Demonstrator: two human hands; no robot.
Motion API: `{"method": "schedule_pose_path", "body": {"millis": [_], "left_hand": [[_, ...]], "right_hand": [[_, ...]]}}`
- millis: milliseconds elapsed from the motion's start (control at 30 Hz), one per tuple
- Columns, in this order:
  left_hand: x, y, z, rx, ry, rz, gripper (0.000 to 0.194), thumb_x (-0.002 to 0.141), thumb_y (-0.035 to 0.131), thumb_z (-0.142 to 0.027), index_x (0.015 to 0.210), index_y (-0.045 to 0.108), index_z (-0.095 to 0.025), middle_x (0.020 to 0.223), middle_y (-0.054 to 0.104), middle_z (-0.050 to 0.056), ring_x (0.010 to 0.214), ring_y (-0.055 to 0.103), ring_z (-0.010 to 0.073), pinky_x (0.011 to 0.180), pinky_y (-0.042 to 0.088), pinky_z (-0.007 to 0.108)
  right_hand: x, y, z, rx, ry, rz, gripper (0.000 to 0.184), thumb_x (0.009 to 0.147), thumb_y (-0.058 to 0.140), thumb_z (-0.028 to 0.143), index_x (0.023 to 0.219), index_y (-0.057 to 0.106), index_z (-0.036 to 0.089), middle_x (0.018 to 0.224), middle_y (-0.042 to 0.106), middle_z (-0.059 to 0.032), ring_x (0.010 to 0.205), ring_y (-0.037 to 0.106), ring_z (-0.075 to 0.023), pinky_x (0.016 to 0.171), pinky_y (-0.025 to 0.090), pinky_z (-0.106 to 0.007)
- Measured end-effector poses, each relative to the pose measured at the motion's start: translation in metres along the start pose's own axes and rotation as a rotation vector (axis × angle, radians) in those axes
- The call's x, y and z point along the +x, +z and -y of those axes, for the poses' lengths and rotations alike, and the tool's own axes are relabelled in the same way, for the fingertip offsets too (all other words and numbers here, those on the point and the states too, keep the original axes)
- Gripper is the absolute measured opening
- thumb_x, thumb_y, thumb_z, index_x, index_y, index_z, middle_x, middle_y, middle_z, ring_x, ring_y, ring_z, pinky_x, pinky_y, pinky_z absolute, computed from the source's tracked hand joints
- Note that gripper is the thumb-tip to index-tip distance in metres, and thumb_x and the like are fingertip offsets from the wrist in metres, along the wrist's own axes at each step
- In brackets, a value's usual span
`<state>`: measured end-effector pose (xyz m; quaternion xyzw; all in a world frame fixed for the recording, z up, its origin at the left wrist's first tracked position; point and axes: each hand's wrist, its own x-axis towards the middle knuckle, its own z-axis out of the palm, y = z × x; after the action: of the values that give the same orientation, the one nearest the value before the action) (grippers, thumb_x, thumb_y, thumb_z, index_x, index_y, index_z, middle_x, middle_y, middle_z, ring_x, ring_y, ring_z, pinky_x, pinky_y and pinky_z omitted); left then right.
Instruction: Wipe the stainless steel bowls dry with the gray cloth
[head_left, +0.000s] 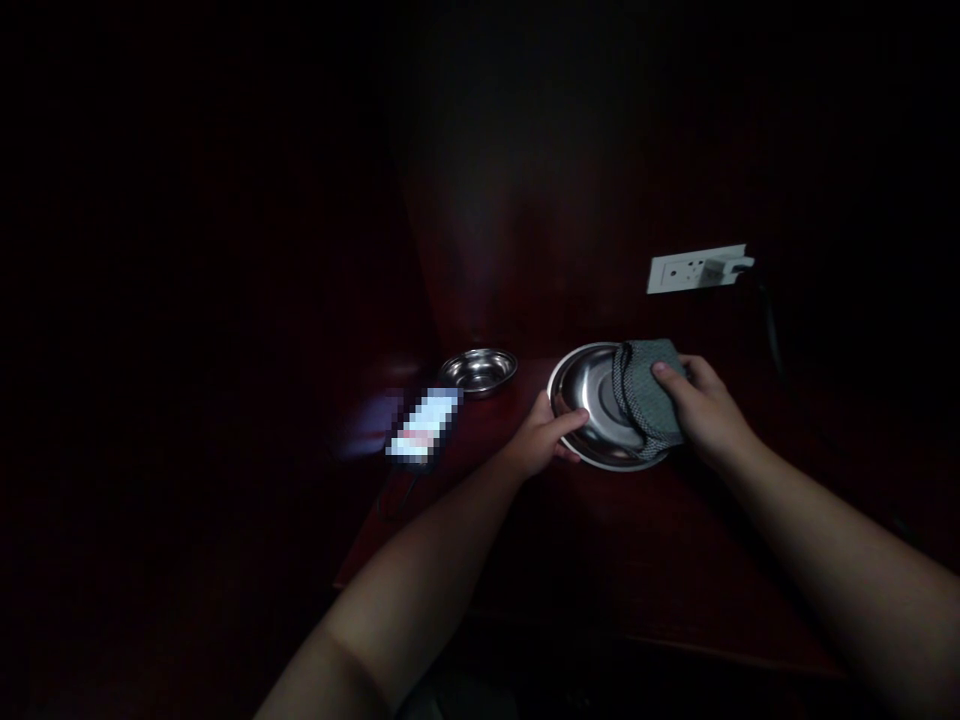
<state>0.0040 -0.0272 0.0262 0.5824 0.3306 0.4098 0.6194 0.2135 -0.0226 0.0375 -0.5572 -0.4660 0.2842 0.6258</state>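
A shiny steel bowl (592,385) is held tilted above the dark red table. My left hand (541,438) grips its left rim, thumb on the inner or upper face and fingers beneath. Over the bowl's right side lies a folded grey-green cloth (652,390) with a dark patterned edge. My right hand (701,405) is closed on this cloth, thumb on top, pressing it against the metal. The fingers of the right hand are partly hidden behind the cloth and bowl.
A second steel bowl (480,370) stands on the table (480,440) at the back left. In front of it a phone (425,425) with a lit, blurred screen leans, a cable below it. A wall socket (694,270) holds a plug and cord at right. The surroundings are very dark.
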Motion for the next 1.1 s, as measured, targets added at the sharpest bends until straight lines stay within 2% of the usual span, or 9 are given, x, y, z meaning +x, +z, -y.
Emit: {"method": "schedule_pose_path", "body": {"millis": [233,533,1100], "left_hand": [[0.0005,0.0004,0.0007,-0.001,0.009,0.005,0.056,0.071,0.065,-0.042,0.114,0.038,-0.019,0.094,0.053,0.005,0.067,0.059,0.0119,0.045,0.049,0.020],[-0.0006,0.0006,-0.0003,0.005,0.014,0.018,0.056,0.071,0.065,-0.042,0.114,0.038,-0.019,0.099,0.052,0.007,0.070,0.059,0.0126,0.046,0.050,0.020],[-0.0019,0.0012,-0.0028,0.005,0.012,0.035,0.060,0.070,0.066,-0.043,0.117,0.037,-0.020,0.099,0.053,0.006,0.072,0.059,0.0136,0.050,0.050,0.022]], "right_hand": [[0.0010,-0.0005,-0.0023,-0.011,-0.019,0.006,0.038,0.067,0.066,0.058,0.088,0.058,0.027,0.089,0.063,-0.0031,0.080,0.061,-0.0230,0.071,0.049,-0.038],[-0.0015,0.0001,0.0008,-0.028,-0.007,0.004,0.040,0.070,0.064,0.056,0.092,0.057,0.023,0.088,0.062,-0.0008,0.078,0.058,-0.0173,0.067,0.046,-0.029],[-0.0032,0.0005,0.0051,0.003,0.021,-0.008,0.042,0.068,0.065,0.056,0.091,0.055,0.023,0.085,0.062,-0.0024,0.076,0.058,-0.0196,0.067,0.046,-0.032]]}}
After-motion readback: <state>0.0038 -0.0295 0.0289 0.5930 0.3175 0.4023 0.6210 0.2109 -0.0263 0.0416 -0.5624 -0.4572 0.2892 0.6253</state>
